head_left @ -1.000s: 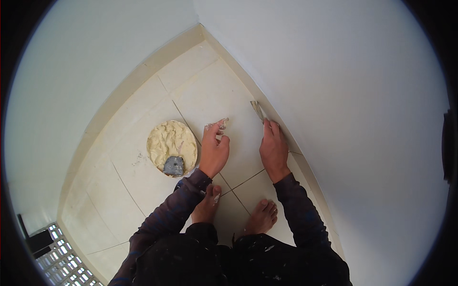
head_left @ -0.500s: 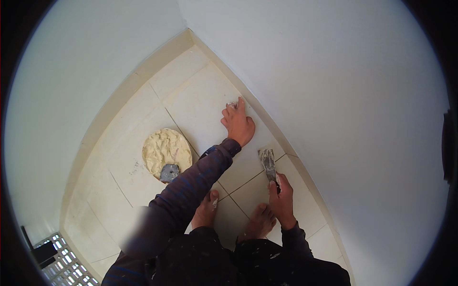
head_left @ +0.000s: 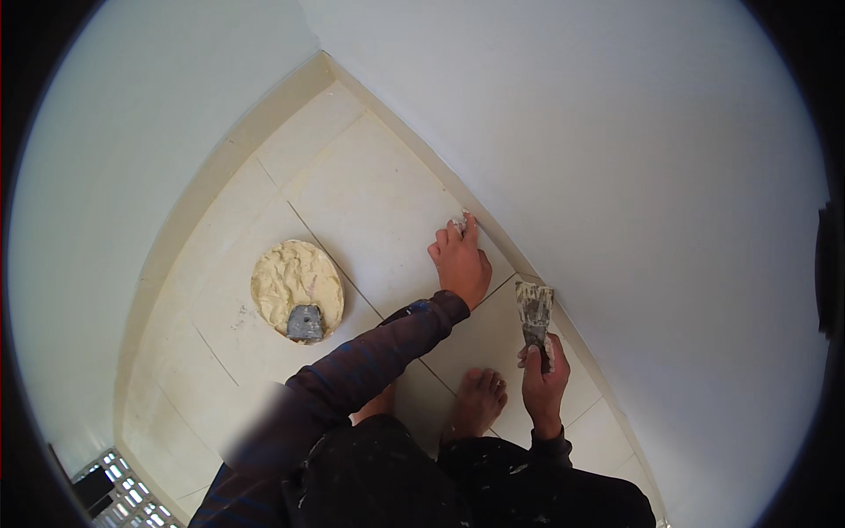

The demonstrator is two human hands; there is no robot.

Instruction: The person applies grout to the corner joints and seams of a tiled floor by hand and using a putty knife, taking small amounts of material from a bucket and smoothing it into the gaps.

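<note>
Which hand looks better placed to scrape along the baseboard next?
Probably the right hand: it grips the scraper, held near the baseboard. The left hand is also near the baseboard but shows no scraper.

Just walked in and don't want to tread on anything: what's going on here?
The person's right hand holds a smeared putty knife. Their left hand is down by the baseboard; whether it touches is unclear. On the tiled floor to the left, a round tub of cream-coloured paste stands with a grey flat piece on top.
</note>
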